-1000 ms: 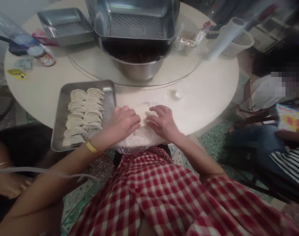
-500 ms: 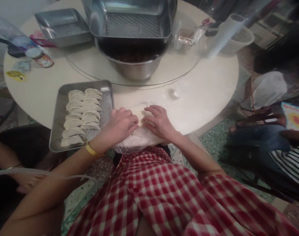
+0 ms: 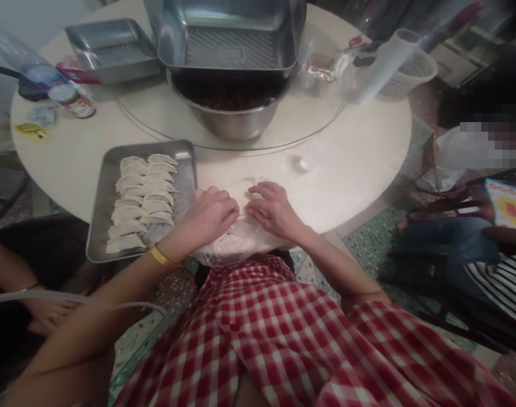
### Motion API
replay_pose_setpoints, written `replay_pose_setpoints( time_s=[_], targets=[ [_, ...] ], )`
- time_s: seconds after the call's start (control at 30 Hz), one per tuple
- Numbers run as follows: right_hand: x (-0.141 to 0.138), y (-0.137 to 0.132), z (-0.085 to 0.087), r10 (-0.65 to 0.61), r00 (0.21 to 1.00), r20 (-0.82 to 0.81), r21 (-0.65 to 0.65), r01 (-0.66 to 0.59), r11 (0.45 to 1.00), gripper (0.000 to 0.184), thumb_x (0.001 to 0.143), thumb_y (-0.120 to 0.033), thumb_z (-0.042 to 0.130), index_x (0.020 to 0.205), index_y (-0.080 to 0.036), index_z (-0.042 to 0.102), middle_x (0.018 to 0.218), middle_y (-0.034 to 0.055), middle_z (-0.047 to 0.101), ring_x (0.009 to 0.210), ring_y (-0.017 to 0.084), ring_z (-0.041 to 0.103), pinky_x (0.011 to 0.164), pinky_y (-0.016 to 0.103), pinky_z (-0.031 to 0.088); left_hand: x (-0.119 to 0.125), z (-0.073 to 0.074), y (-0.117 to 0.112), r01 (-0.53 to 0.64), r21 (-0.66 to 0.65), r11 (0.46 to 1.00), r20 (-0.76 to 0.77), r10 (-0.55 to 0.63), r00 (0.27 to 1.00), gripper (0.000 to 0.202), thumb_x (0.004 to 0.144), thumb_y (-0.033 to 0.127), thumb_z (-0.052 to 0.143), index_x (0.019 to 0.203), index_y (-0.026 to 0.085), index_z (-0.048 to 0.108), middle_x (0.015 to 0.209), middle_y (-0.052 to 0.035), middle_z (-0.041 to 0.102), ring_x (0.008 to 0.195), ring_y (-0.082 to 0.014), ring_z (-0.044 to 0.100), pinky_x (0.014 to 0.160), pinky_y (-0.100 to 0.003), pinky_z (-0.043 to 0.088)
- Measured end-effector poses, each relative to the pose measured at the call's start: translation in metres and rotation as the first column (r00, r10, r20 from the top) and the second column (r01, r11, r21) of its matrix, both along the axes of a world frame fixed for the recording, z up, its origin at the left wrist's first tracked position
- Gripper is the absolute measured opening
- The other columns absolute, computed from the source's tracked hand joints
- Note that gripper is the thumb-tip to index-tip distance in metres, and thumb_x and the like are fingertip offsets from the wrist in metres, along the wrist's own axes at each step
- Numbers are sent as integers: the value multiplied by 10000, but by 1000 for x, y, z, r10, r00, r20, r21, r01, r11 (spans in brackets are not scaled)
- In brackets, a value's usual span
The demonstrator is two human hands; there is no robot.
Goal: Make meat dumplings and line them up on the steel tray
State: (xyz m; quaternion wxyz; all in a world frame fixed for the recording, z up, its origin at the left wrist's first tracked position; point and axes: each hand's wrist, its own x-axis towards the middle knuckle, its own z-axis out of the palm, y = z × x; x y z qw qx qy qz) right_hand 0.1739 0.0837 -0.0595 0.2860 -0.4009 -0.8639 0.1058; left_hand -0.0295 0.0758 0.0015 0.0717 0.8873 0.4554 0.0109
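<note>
**A:** What lies between the two hands?

**B:** A pale dough round (image 3: 240, 192). It lies flat on the worktop (image 3: 355, 164) at the near edge. Part of it rests on a crumpled clear plastic sheet (image 3: 226, 247) that hangs over that edge toward the checked lap.

**A:** And the left hand (image 3: 209, 217)?

**B:** It is knuckles up with the fingers curled under, at the round's left margin. The grip is half clenched. The fingertips are hidden beneath the knuckles, so I cannot tell whether they pinch the dough or only press on it. A yellow wristband (image 3: 161, 257) sits on that wrist.

**A:** The right hand (image 3: 272, 212)?

**B:** Its fingers are bent and slightly spread, with the tips resting on the round's right margin. The grip is released and encloses nothing. The two hands nearly meet over the dough, which shows only on the far side, beyond the fingertips.

**A:** And around them?

**B:** A steel tray (image 3: 97, 226) lies just left of the left hand, carrying two columns of folded dumplings (image 3: 141, 198). A steel bowl (image 3: 236, 121) with a dark filling stands farther back on the worktop, well apart from both hands.
</note>
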Motion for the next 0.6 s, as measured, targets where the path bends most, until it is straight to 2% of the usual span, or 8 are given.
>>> replay_pose_setpoints(
  time_s=[0.2, 0.27, 0.33, 0.4, 0.47, 0.5, 0.53, 0.6],
  targets=[
    [-9, 4, 5, 29, 1000, -1, -54, -29, 998, 190, 919, -328, 581, 943, -230, 741, 1244, 71, 654, 1233, 290, 470, 1018, 475, 371, 2, 2, 5, -115, 2, 993, 92, 114, 989, 276, 927, 275, 447, 831, 170, 683, 842, -93, 672, 881, -273, 546, 729, -402, 354],
    [-13, 12, 8, 8, 1000, -26, -95, -11, 995, 174, 908, -302, 595, 889, -219, 746, 1228, 80, 665, 1221, 297, 478, 1005, 483, 380, -1, 2, 7, -161, -3, 987, 207, 158, 965, 244, 906, 279, 475, 832, 177, 684, 857, -90, 672, 900, -273, 548, 794, -421, 377],
    [-17, 24, 14, -21, 997, -75, -156, 9, 988, 162, 893, -284, 612, 838, -209, 744, 1191, 85, 682, 1172, 290, 510, 980, 470, 405, -3, 3, 5, -232, -31, 972, 431, 222, 874, 203, 883, 290, 512, 878, 189, 689, 913, -80, 670, 944, -261, 554, 876, -423, 391],
    [-20, 42, 22, -43, 990, -133, -221, 13, 975, 137, 872, -275, 632, 817, -205, 735, 1122, 76, 704, 1095, 265, 554, 958, 441, 427, -2, 4, -4, -312, -146, 939, 718, 317, 620, 189, 872, 309, 545, 941, 206, 687, 974, -62, 666, 969, -229, 566, 919, -384, 408],
    [-22, 60, 34, -39, 985, -168, -264, -7, 964, 128, 864, -257, 629, 795, -200, 721, 1014, 58, 721, 991, 226, 599, 940, 408, 438, 4, 6, -17, -289, -419, 861, 866, 474, 157, 184, 883, 334, 552, 911, 209, 684, 927, -46, 673, 888, -187, 587, 869, -328, 445],
    [-23, 67, 41, -27, 986, -166, -275, -20, 961, 130, 863, -247, 623, 786, -194, 714, 963, 51, 722, 940, 208, 613, 930, 395, 440, 9, 6, -24, -192, -576, 795, 817, 565, -111, 210, 894, 349, 533, 875, 198, 678, 884, -46, 672, 830, -174, 595, 812, -309, 466],
    [-24, 74, 49, -13, 988, -155, -278, -31, 960, 134, 863, -238, 618, 779, -188, 710, 929, 47, 719, 904, 195, 619, 924, 387, 440, 15, 7, -29, -31, -710, 704, 683, 677, -274, 239, 917, 341, 499, 908, 183, 679, 903, -59, 678, 840, -170, 613, 807, -303, 482],
    [-27, 81, 65, 11, 993, -114, -247, -39, 968, 136, 862, -238, 620, 776, -179, 708, 922, 52, 715, 893, 191, 618, 926, 386, 435, 27, 8, -34, 252, -835, 490, 357, 830, -429, 370, 974, 379, 383, 987, 140, 665, 963, -110, 689, 876, -181, 647, 827, -315, 514]
  ],
)
